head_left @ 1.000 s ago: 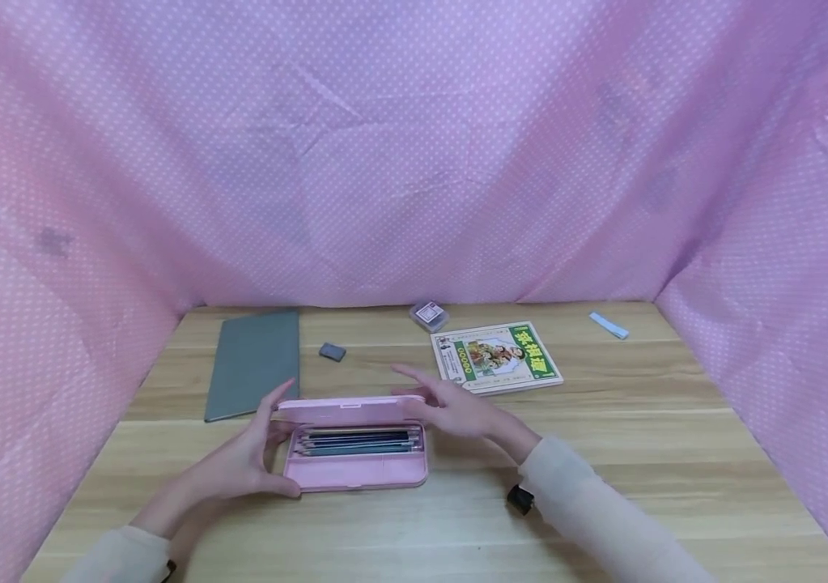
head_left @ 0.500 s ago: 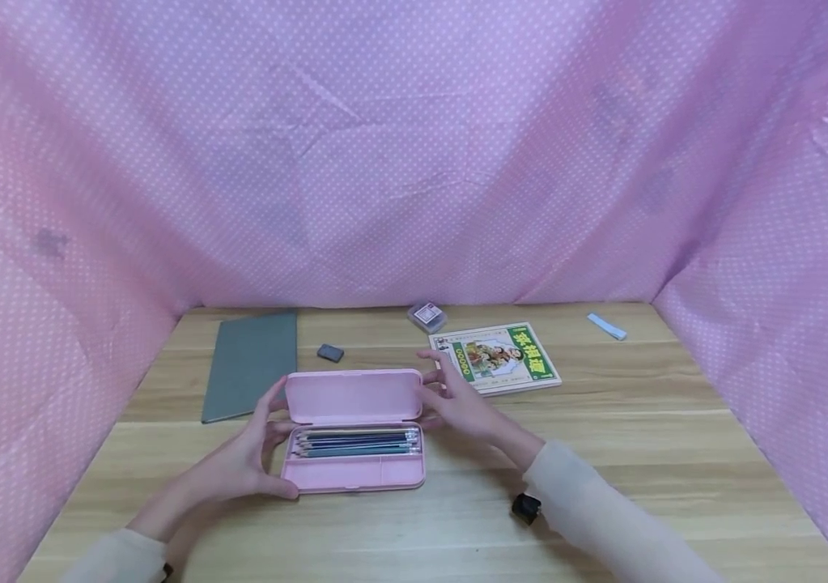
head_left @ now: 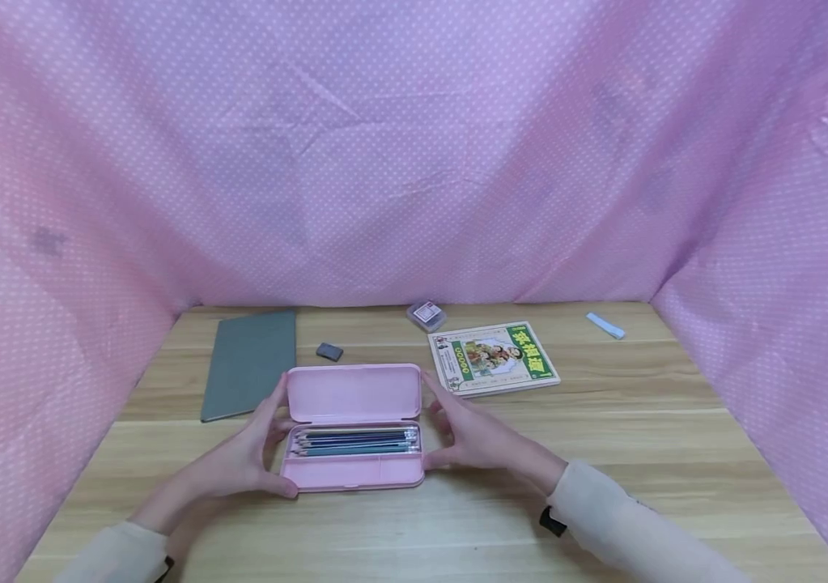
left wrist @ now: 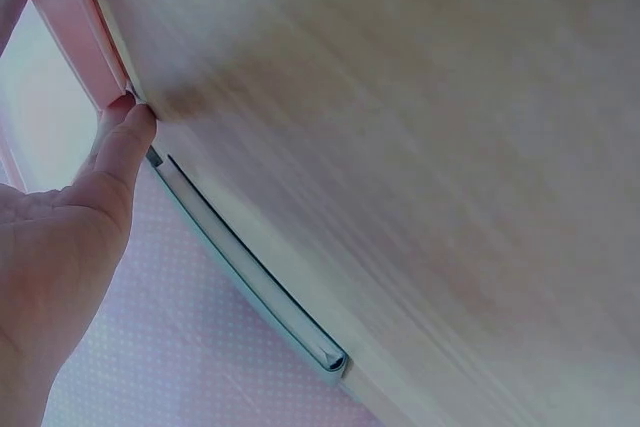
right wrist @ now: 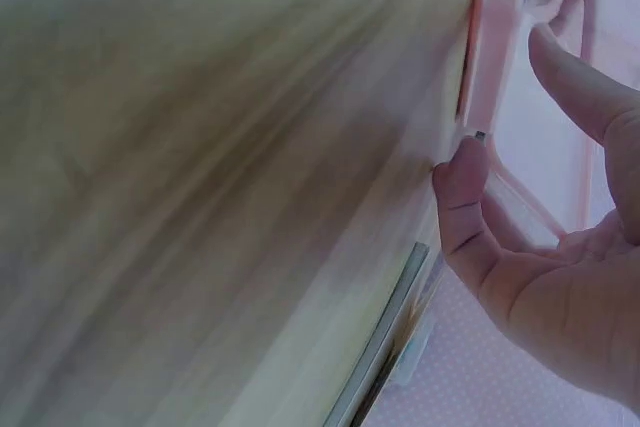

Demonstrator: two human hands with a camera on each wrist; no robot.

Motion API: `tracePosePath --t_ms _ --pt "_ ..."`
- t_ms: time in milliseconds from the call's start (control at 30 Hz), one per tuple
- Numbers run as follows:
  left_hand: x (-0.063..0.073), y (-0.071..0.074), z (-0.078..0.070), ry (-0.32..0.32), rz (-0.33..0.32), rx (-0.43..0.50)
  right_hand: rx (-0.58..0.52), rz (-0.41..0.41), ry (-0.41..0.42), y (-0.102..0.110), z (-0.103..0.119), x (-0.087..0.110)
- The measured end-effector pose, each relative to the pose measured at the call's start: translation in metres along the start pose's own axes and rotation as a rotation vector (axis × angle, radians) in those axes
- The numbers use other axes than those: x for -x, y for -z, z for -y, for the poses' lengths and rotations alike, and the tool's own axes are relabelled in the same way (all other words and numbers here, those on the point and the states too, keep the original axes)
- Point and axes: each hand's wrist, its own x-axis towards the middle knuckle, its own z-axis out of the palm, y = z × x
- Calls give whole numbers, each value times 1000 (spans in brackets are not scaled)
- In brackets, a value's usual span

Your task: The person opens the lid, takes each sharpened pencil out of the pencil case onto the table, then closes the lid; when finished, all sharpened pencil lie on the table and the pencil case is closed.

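Observation:
A pink pencil case [head_left: 350,471] lies on the table with its lid [head_left: 354,392] raised and leaning back. Several pencils [head_left: 355,442] fill the rear compartment, and the front compartments show bare pink. At its left end my left hand [head_left: 244,460] grips the case, thumb at the front corner and fingers toward the hinge. My right hand [head_left: 473,433] spans the right end, its thumb against the side and a finger beside the lid. In the right wrist view, curled fingers [right wrist: 465,187] sit by the hinge corner.
A grey-green notebook [head_left: 249,364] lies at the left, with a small dark grey block [head_left: 329,351] beside it. Behind the case are a comic-style booklet [head_left: 494,359] and a small clear box [head_left: 426,316]. A light blue strip [head_left: 606,325] lies far right. Pink dotted cloth [head_left: 414,162] surrounds the table.
The pencil case's lid has swung up and back, uncovering the inside. My right hand has left the lid's edge and come down to the case's right end. My left hand has stayed put.

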Motion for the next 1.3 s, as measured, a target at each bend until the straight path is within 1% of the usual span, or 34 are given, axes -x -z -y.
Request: tracePosePath --t_ms 133,267,367,600,733,967,1067,1133,1233,1300 --pt "-1 1 -3 19 12 -49 4 30 7 -2 0 -1" --pt "-2 2 -4 18 24 -16 6 31 32 -3 2 -3" --pt "-2 1 -4 23 32 32 11 35 37 -4 2 -3" --pt "-4 2 -8 66 34 26 20 41 37 -4 1 -4" --pt "-4 3 -9 67 42 31 28 49 52 -4 1 -5" --pt "-2 3 -7 66 44 46 12 63 37 -5 3 -4" --pt "-1 3 -6 73 39 40 31 28 44 -2 6 -2" --pt "-1 3 -5 76 36 39 64 -29 63 2 9 -1" --pt "-2 3 -3 72 31 33 114 -142 125 8 17 -1" --pt "-2 4 -2 67 27 30 145 -192 183 12 22 -2"
